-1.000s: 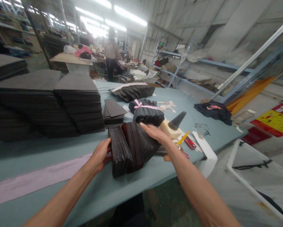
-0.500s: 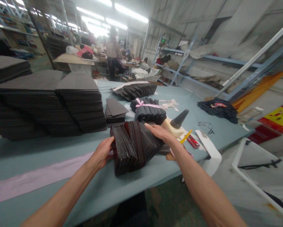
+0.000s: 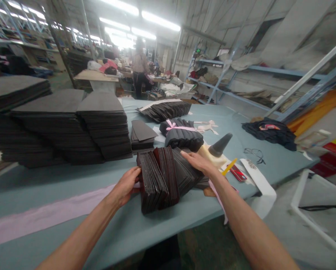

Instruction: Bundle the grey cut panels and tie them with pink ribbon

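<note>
A stack of thin dark panels (image 3: 152, 182), black with a reddish-brown section, stands on edge and fans out on the table. My left hand (image 3: 128, 184) grips its left end, thumb at the near upper edge and fingers partly hidden behind it. On the right side, my right hand (image 3: 197, 163) lies along the greyer, slanting panels, its fingers bent over them and partly out of sight. A pink fabric strip (image 3: 63, 207) runs across the table towards the stack, and more pink shows beneath my right forearm. Behind stands a black bundle (image 3: 183, 137) tied with a pink ribbon.
Tall piles of dark panels (image 3: 100, 127) fill the left side. On the right are a cream block with a dark cone (image 3: 220, 145), a red box (image 3: 238, 173), glasses (image 3: 254, 153) and a white card strip (image 3: 259, 182). A person (image 3: 139, 71) stands far back.
The view has turned slightly, so everything sits further right and a little lower. Both hands stay on the panel stack. More of the pink strip hanging below my right forearm shows.
</note>
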Motion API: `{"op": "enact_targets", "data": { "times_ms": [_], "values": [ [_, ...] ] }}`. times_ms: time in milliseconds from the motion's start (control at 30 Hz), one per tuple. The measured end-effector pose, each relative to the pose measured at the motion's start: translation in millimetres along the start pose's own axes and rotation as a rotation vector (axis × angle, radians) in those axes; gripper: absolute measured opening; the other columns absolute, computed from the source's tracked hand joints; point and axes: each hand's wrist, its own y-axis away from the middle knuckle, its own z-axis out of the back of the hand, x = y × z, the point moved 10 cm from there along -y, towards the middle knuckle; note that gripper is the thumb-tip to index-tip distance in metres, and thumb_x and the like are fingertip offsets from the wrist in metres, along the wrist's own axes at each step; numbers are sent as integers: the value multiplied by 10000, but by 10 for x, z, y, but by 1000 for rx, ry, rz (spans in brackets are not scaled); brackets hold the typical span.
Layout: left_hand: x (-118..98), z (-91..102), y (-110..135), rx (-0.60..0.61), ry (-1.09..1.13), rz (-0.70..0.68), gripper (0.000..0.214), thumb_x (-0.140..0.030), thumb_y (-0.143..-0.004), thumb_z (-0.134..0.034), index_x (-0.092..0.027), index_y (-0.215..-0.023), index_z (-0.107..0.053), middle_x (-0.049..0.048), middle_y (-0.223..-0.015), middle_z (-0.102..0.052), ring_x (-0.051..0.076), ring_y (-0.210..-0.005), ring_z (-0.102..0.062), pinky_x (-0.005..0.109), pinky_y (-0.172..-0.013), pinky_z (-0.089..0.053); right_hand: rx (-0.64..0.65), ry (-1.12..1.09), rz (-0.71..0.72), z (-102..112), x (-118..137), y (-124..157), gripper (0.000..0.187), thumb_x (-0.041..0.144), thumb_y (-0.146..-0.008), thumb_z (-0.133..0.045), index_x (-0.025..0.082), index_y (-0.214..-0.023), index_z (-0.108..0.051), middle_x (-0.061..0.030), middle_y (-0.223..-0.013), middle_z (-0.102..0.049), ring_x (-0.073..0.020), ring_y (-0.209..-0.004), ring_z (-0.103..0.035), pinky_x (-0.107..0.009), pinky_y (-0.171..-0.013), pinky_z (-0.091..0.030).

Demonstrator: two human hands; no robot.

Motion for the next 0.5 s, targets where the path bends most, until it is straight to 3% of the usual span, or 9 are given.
{"op": "enact_targets", "data": {
  "times_ms": [300, 500],
  "values": [
    [47, 5, 66, 98, 2, -38, 492, -441, -839, -680, -234, -1283, -634, 107, -1382, -660, 296, -1249, -602, 341, -795, -553, -26, 53, 5, 15, -118, -78, 716, 657, -1039, -367, 91, -1343, -682, -193, -1399, -659, -345, -1287, -622, -421, -1102, -447],
    [97, 97, 65, 32, 43, -63, 579, -458, -796, -815, -242, -1310, -658, 152, -1461, -620, 339, -1331, -575, 359, -862, -552, -78, 109, 6, 76, -188, -137, 693, 664, -1026, -394, 116, -1299, -719, -178, -1332, -703, -339, -1236, -658, -409, -1059, -482]
  ]
}}
